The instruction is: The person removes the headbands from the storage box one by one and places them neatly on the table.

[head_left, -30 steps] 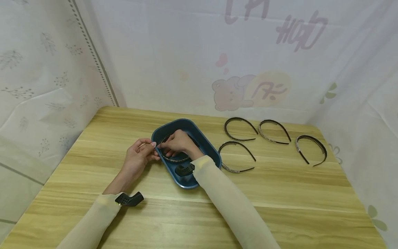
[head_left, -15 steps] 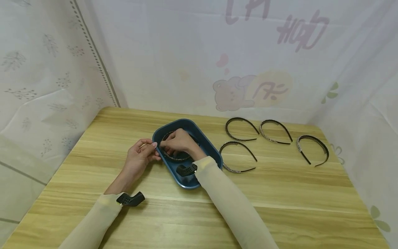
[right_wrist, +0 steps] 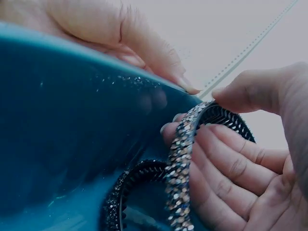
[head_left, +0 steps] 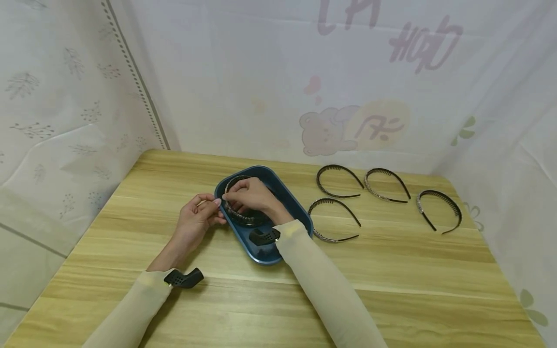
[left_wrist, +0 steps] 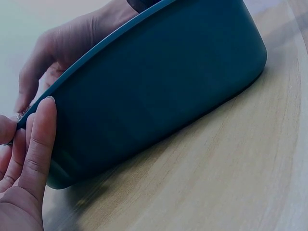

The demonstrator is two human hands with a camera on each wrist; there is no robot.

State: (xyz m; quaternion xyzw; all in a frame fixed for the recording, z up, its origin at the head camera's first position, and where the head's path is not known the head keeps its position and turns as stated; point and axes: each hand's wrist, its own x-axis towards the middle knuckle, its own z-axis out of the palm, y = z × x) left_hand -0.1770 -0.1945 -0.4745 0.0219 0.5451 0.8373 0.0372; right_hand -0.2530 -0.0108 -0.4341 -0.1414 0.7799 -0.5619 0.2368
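A deep blue plastic bin (head_left: 287, 198) with rounded corners stands on the table. My left hand (head_left: 197, 217) pinches its left rim, with the thumb over the edge and fingers against the outer wall (left_wrist: 154, 86). Inside the bin, my right hand (head_left: 254, 195) holds a sequined black toothed headband (right_wrist: 180, 173) between thumb and fingers, close to that same rim. Below it in the right wrist view lies another dark glittery headband (right_wrist: 114, 207) on the bin's floor. My right hand hides part of the bin's inside in the head view.
To the right of the bin lie several more headbands on the wooden table (head_left: 417, 280), among them one near the bin (head_left: 332, 239), one at the back (head_left: 339, 181) and one far right (head_left: 439, 208). Printed cloth (head_left: 243, 87) hangs behind the table.
My right hand has lifted the sequined headband slightly and tilted it against the bin's left side, so more of its glittery band shows. The left hand has kept its grip on the rim.
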